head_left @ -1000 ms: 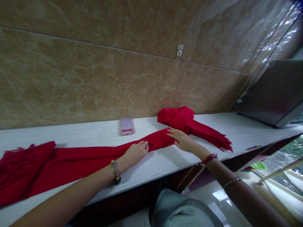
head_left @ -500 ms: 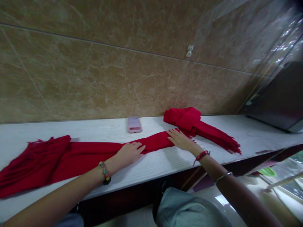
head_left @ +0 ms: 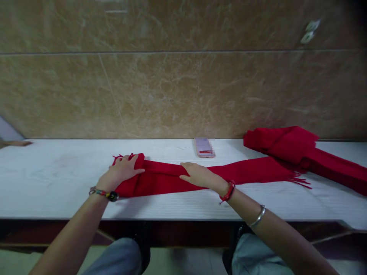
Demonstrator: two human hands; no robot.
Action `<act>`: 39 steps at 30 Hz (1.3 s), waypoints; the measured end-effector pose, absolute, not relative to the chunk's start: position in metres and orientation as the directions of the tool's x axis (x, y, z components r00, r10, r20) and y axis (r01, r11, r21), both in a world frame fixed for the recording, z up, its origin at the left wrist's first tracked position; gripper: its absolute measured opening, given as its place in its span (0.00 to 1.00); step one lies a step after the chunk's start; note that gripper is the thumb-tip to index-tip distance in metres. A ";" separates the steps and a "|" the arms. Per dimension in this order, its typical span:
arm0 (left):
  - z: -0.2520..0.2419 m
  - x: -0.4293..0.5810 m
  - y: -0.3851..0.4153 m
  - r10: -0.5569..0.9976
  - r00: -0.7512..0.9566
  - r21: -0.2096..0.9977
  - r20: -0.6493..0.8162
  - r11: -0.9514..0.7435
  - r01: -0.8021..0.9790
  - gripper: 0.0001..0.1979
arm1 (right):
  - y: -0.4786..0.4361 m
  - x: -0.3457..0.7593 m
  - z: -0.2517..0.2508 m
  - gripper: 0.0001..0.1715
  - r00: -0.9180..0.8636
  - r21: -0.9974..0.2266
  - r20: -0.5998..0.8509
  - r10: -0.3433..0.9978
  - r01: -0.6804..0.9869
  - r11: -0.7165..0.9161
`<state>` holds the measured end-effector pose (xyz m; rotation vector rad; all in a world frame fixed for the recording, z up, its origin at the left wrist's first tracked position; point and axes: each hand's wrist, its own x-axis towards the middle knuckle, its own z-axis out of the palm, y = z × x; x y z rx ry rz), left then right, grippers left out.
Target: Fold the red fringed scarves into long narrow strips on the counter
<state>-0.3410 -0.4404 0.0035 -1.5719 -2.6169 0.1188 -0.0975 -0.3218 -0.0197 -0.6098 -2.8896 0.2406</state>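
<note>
A long red scarf (head_left: 163, 184) with fringed ends lies stretched lengthwise over the white tabletop (head_left: 69, 183). My left hand (head_left: 122, 172) rests on the scarf's folded-over left end, fingers spread and thumb out to the right; some fringe pokes up past the fingertips. Over the scarf's middle lies my right hand (head_left: 199, 176), palm down with its fingers stretched out. Both hands touch the cloth without gripping it. The right end of the scarf has loose fringe and meets a second red scarf (head_left: 289, 143), which is bundled, with a strip trailing right.
A phone (head_left: 204, 148) lies behind the scarf, close to the brown marbled wall (head_left: 160, 95). A brown stick-like object (head_left: 17, 143) juts in at the far left. A socket-like fitting (head_left: 310, 31) is on the wall. The table's front edge runs just before my knees.
My view has turned left. My left hand has moved to the scarf's left end, and my right hand from near its right end to its middle.
</note>
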 end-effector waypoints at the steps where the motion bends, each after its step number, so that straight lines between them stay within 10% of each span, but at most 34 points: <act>1: 0.002 -0.350 -0.450 0.848 -0.529 -0.098 -0.014 0.526 0.845 0.39 | -0.325 -0.103 -0.026 0.26 -0.895 -0.182 0.143 0.422 0.396 0.900; 16: 0.013 -0.401 -0.497 0.838 -0.540 0.370 -0.076 0.527 0.765 0.34 | -0.307 -0.109 -0.077 0.25 -0.824 -0.094 0.407 0.393 0.390 0.916; 26: 0.036 -0.440 -0.561 0.383 -0.801 0.078 0.459 0.881 0.466 0.27 | -0.311 -0.108 -0.074 0.26 -0.808 -0.108 0.435 0.398 0.392 0.913; 32: 0.017 -0.428 -0.533 0.639 -0.741 -0.014 0.206 0.759 0.651 0.31 | -0.311 -0.107 -0.071 0.25 -0.810 -0.117 0.432 0.396 0.385 0.915; 39: 0.016 -0.386 -0.488 0.970 -0.129 -0.036 -0.205 0.124 0.992 0.23 | -0.307 -0.091 -0.059 0.23 -0.880 -0.174 0.332 0.341 0.298 0.939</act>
